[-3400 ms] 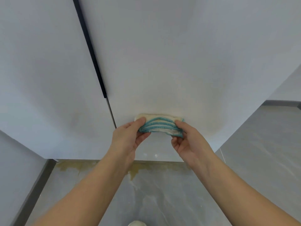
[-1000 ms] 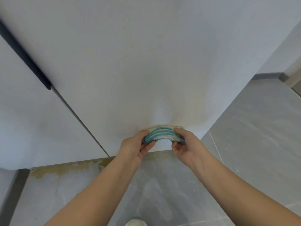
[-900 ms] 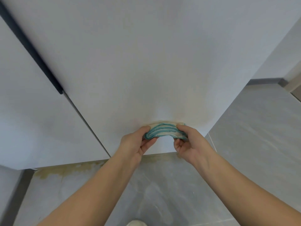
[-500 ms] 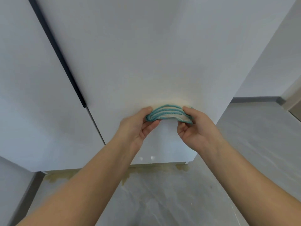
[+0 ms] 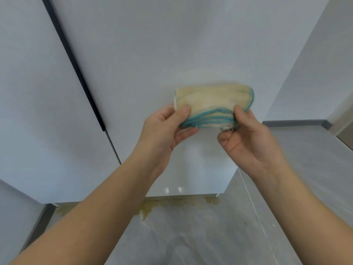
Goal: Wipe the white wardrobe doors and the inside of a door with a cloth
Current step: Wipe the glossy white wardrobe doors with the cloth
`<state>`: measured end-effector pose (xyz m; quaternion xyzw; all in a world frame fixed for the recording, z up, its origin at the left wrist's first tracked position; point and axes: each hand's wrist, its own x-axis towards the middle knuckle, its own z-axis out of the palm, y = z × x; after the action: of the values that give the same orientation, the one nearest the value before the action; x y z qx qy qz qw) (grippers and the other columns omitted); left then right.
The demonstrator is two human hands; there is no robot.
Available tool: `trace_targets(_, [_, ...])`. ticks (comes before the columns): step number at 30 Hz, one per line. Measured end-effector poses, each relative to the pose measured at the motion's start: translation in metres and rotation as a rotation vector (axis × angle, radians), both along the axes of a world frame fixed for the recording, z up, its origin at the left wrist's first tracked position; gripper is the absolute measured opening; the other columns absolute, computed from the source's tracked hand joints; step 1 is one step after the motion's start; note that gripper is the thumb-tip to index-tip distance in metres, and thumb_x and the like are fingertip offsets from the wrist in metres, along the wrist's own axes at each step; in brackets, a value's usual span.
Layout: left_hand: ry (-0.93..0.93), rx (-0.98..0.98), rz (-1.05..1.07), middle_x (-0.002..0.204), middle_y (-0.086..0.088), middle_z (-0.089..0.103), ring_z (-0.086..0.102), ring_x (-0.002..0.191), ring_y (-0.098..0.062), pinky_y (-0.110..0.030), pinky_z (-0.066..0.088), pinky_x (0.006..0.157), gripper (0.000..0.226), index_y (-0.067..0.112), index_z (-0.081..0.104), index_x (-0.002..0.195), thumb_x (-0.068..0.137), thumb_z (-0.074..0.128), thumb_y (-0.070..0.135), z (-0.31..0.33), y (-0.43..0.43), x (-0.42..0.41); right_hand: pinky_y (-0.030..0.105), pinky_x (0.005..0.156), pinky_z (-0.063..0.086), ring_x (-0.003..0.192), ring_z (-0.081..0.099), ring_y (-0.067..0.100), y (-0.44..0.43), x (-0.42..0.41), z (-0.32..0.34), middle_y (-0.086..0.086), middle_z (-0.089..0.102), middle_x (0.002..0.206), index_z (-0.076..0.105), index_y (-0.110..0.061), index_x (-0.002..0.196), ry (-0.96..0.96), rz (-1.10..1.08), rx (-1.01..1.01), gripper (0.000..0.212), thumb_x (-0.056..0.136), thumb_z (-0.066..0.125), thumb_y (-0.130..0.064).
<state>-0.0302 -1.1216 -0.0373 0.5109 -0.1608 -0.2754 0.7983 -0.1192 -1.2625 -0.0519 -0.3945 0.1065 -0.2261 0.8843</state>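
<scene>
No text, label, brand, number or sign can be read anywhere in the view (the white wardrobe doors point(image 5: 152, 54), the blue-edged cloth point(image 5: 210, 100) and the grey floor point(image 5: 191, 236) all show plain, unmarked surfaces).
</scene>
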Motion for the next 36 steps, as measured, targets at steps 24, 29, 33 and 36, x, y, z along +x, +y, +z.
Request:
trace_targets(24, [0.802,0.702,-0.021,0.1,-0.023,0.06,0.058,0.072,-0.026,-0.027,0.051,0.034,0.023,-0.008,0.053,0.117,0.094,0.055,-0.002,-0.38,-0.121,-0.01,0.026,0.037,0.049,0.064,0.059,0.029,-0.077,-0.004,-0.363,0.02,0.059,0.075,0.056,0.002,0.084,1.056,-0.441,0.353,0.005,0.089,0.058,0.002])
trace_targets(29, [0.81,0.643,0.048,0.111,-0.024,0.058,0.059,0.075,-0.026,-0.026,0.051,0.036,0.032,-0.013,0.051,0.124,0.093,0.055,-0.006,-0.377,-0.126,-0.007,0.033,0.049,0.051,0.063,0.058,0.029,-0.078,0.006,-0.356,0.02,0.057,0.073,0.052,0.002,0.076,1.036,-0.536,0.384,0.015,0.089,0.056,0.005])
trace_targets(33, [0.793,0.573,0.065,0.12,-0.029,0.06,0.061,0.092,-0.032,-0.024,0.052,0.039,0.032,-0.014,0.053,0.122,0.091,0.057,-0.007,-0.36,-0.128,-0.013,0.033,0.048,0.052,0.063,0.059,0.028,-0.078,0.004,-0.339,0.019,0.058,0.074,0.054,0.004,0.078,1.007,-0.591,0.383,0.011,0.088,0.058,0.004])
trace_targets(36, [0.779,0.521,0.065,0.117,-0.031,0.061,0.061,0.091,-0.033,-0.024,0.054,0.041,0.026,-0.017,0.055,0.116,0.092,0.056,-0.006,-0.34,-0.128,-0.017,0.028,0.04,0.053,0.062,0.059,0.027,-0.077,0.003,-0.319,0.018,0.059,0.074,0.055,0.003,0.077,0.956,-0.608,0.373,0.012,0.089,0.057,0.003])
